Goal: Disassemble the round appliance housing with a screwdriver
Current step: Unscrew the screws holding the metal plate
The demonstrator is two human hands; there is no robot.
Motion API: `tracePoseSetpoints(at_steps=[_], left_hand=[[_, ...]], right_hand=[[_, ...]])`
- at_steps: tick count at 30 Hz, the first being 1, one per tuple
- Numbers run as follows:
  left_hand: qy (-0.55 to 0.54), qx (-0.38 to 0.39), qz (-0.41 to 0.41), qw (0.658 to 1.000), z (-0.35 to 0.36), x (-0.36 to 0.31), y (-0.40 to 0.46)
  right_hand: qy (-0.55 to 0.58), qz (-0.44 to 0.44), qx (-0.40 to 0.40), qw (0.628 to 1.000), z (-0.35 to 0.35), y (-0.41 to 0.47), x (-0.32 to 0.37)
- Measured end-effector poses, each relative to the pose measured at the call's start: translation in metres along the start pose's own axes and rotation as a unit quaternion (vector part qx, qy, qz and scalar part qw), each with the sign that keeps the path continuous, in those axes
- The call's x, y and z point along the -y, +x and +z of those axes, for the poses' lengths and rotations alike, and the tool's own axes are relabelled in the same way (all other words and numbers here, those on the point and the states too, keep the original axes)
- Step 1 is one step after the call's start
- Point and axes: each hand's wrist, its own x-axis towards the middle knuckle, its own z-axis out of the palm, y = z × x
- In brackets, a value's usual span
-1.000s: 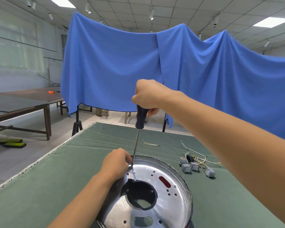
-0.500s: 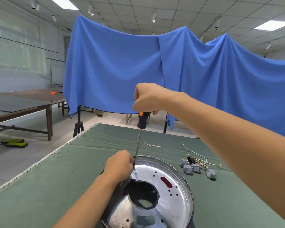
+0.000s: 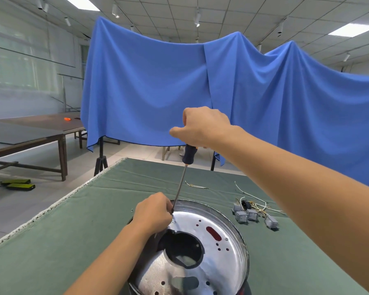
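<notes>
Screwdriver (image 3: pixel 182 179) runs steeply down from our right hand (image 3: pixel 200 126), closed on its handle, to a screw (image 3: pixel 173 222) beside our left fingers (image 3: pixel 165 206), which pinch the shaft over the housing (image 3: pixel 200 248) on the counter (image 3: pixel 73 231).

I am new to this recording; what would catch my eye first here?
First the big blue cloth hung across the back. Then, near the bottom, the shiny round housing on the green table, where the right hand holds a screwdriver upright and the left hand steadies its tip.
</notes>
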Motion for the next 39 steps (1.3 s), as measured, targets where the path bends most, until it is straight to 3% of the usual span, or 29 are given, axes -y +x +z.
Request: tracePoseSetpoints(at_steps=[3, 8, 15, 20, 26, 32, 37, 39], left_hand=[[-0.003, 0.001, -0.001, 1.0, 0.0, 0.001, 0.001], [-0.014, 0.007, -0.021, 1.0, -0.001, 0.002, 0.005], [-0.005, -0.007, -0.016, 1.0, 0.001, 0.002, 0.005], [0.005, -0.005, -0.006, 1.0, 0.002, 0.003, 0.006], [0.009, -0.009, -0.001, 1.0, 0.004, 0.003, 0.007], [0.014, -0.02, 0.013, 1.0, 0.004, 0.003, 0.007], [0.017, -0.023, 0.017, 0.999, 0.005, 0.002, 0.006], [0.014, -0.029, 0.015, 0.999, 0.004, 0.002, 0.005]], right_hand=[[0.0, -0.013, -0.025, 1.0, 0.006, 0.002, -0.002], [0.109, -0.001, 0.026, 0.994, 0.0, -0.002, -0.004], [0.009, -0.013, -0.04, 0.999, 0.011, 0.001, -0.006], [0.191, -0.023, 0.052, 0.98, 0.002, 0.0, -0.004], [0.064, -0.04, -0.026, 0.997, 0.009, 0.0, 0.0], [0.24, -0.073, 0.058, 0.966, 0.003, -0.003, -0.002], [0.119, -0.1, -0.004, 0.988, 0.009, -0.004, -0.002], [0.135, -0.109, -0.007, 0.985, 0.009, -0.005, -0.001]])
